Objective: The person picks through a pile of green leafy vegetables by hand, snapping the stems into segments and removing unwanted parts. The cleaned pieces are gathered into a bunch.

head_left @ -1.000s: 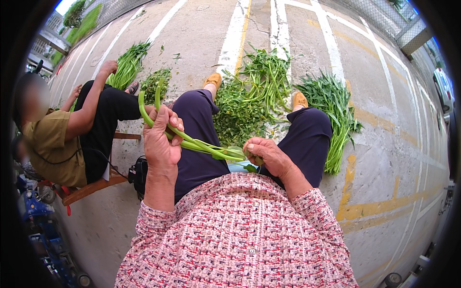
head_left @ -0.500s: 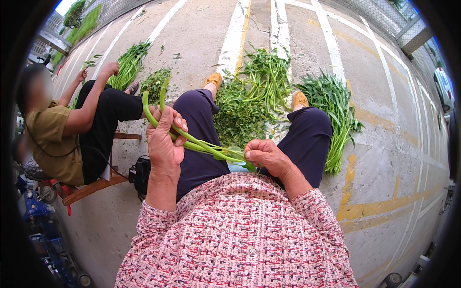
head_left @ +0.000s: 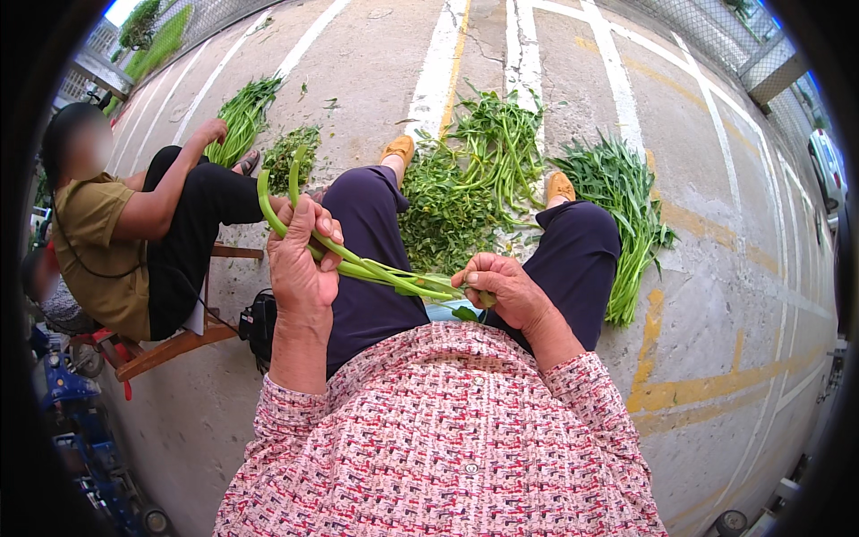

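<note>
Several long green water spinach stems (head_left: 380, 275) run across my lap, their thick bare ends curving up on the left. My left hand (head_left: 302, 264) is closed around them near those thick ends. At the thin leafy end, my right hand (head_left: 506, 291) pinches with thumb and fingers, and a bit of green shows between the fingertips. A small leaf (head_left: 465, 313) hangs just below the stems there. What exactly lies inside the right fingers is partly hidden.
Between my feet lie a heap of loose leaves (head_left: 447, 215) and a pile of leafy stems (head_left: 506, 143). A long leafy bundle (head_left: 622, 210) lies right. At left a person (head_left: 112, 215) sits on a wooden stool (head_left: 174, 349), near another bundle (head_left: 246, 116) and small leaf heap (head_left: 291, 154).
My right hand has shifted slightly, its fingers curling more at the leafy end. The stems moved a little left with my left hand. The other person's raised hand has lowered from sight.
</note>
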`<state>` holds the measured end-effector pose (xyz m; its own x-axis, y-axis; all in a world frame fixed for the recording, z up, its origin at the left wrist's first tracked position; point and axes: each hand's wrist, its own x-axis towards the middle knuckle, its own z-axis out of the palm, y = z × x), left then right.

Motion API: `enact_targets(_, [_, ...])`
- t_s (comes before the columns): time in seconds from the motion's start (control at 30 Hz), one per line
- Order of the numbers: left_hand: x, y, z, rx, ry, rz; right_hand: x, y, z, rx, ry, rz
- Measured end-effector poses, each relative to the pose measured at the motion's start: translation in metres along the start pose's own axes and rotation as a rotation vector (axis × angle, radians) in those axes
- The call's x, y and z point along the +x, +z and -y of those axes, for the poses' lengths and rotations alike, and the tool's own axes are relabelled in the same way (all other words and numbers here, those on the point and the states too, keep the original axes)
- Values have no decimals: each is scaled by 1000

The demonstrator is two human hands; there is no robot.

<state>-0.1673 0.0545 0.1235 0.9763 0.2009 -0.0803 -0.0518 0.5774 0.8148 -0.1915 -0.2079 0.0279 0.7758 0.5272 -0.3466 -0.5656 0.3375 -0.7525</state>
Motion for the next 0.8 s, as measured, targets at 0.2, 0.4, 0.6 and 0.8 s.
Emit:
enact_targets(0.2, [1, -2, 2, 6, 4, 5, -5, 14, 12, 40, 54, 5])
enact_targets(0.4, [-2, 5, 8, 43, -24, 8, -3, 7, 3, -101, 4, -11])
enact_targets(0.6, [-8, 7, 14, 86, -2, 16, 1, 8, -3, -422, -181, -149])
enact_targets(0.8, [-3, 6, 2, 48, 58, 4, 0, -1, -5, -403, -166, -292])
